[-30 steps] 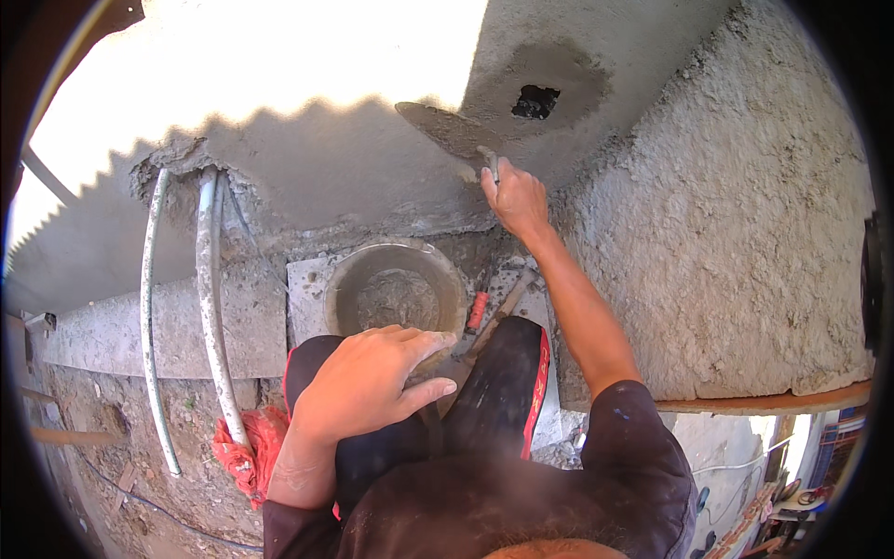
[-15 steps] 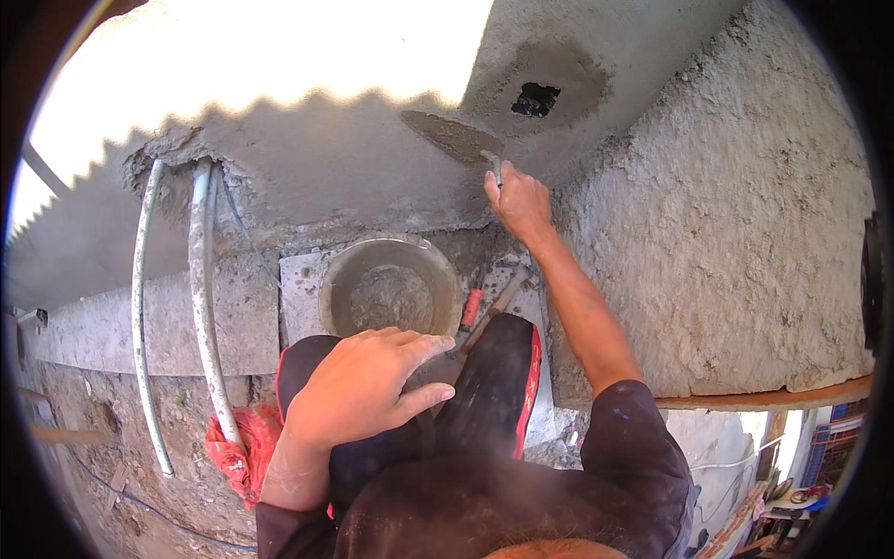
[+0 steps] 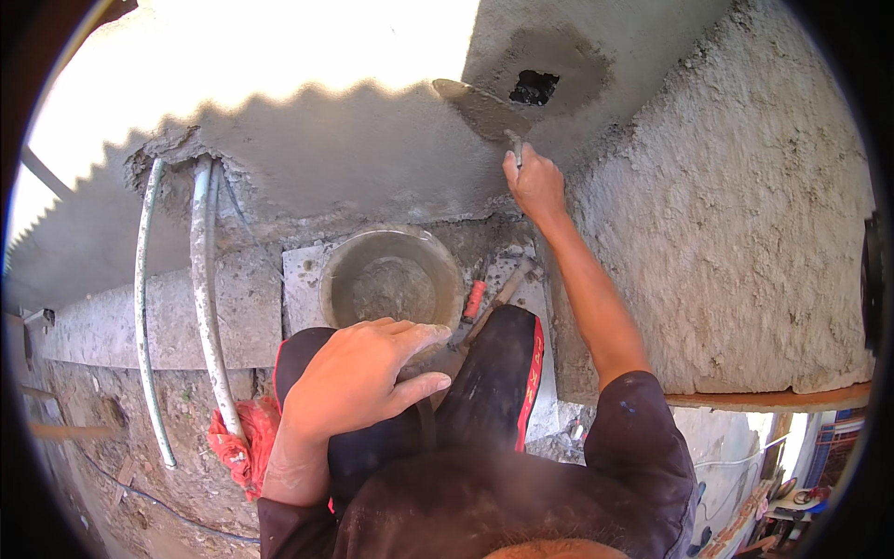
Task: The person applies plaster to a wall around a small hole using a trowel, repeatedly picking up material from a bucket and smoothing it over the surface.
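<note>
My right hand [image 3: 537, 186] is closed around the handle of a trowel [image 3: 480, 109]. Its mortar-coated blade lies near or against the grey plastered wall [image 3: 307, 158], left of and below a small dark square hole [image 3: 535, 88] with damp plaster around it. Over my left knee hovers my left hand [image 3: 349, 382], with thumb and fingers apart and nothing in it. Just beyond that hand, a round bucket [image 3: 441, 256] stands on a pale slab and holds some grey mortar at its bottom.
Right of the bucket lie a red-handled tool [image 3: 475, 296] and a wooden handle [image 3: 501, 296]. Two pale pipes [image 3: 202, 270] run from a broken wall hole at left, above a crumpled red bag [image 3: 244, 447]. A rough plastered surface [image 3: 717, 224] rises on the right.
My right hand has moved the trowel up and to the right along the wall, closer to the square hole. My left hand stays almost in place.
</note>
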`<state>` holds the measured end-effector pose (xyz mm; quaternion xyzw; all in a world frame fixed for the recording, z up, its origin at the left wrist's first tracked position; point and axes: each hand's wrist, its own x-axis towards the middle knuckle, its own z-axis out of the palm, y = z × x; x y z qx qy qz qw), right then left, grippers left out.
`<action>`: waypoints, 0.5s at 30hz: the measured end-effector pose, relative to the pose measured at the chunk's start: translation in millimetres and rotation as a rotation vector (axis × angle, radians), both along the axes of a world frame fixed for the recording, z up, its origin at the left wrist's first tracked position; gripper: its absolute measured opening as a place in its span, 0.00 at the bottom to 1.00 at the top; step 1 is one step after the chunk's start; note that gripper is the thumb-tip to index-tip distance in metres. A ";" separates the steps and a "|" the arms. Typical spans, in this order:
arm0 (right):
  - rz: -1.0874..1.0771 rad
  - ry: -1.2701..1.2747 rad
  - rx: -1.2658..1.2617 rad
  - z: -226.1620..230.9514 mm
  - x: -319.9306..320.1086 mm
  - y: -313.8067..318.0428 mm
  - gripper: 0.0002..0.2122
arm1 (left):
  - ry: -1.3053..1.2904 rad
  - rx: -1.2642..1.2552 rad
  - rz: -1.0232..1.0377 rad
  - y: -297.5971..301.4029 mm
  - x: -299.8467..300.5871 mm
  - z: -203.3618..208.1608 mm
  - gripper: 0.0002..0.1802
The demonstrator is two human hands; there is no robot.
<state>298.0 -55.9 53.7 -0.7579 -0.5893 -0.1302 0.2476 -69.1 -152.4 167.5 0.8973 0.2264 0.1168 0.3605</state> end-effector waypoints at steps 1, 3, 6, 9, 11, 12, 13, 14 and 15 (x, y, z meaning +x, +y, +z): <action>0.060 -0.094 -0.105 -2.1 1.4 -4.0 0.16 | -0.008 -0.009 0.003 0.7 0.5 -2.2 0.26; 0.192 -0.295 -0.308 1.0 7.1 -12.1 0.17 | -0.036 -0.019 0.021 0.0 3.0 -8.9 0.26; 0.147 -0.395 -0.107 41.7 29.6 -11.7 0.18 | -0.010 0.000 -0.004 0.2 4.1 -3.2 0.26; 0.118 -0.540 -0.040 111.0 48.7 1.0 0.18 | -0.012 -0.001 -0.017 2.3 4.9 -6.2 0.27; 0.093 -0.633 -0.016 150.1 53.5 5.5 0.18 | -0.049 0.014 -0.016 5.1 5.1 -11.9 0.27; 0.086 -0.678 -0.009 166.2 55.3 4.0 0.18 | -0.068 0.021 -0.017 5.9 5.2 -14.2 0.27; 0.080 -0.717 0.000 178.5 55.1 3.2 0.18 | -0.070 0.020 -0.016 6.1 4.5 -14.6 0.27; 0.039 -0.709 0.004 191.2 52.2 2.8 0.19 | -0.071 0.021 -0.015 6.0 3.4 -14.5 0.27; -0.007 -0.704 0.005 204.6 50.3 -0.3 0.19 | -0.076 0.019 -0.020 5.7 3.4 -14.3 0.26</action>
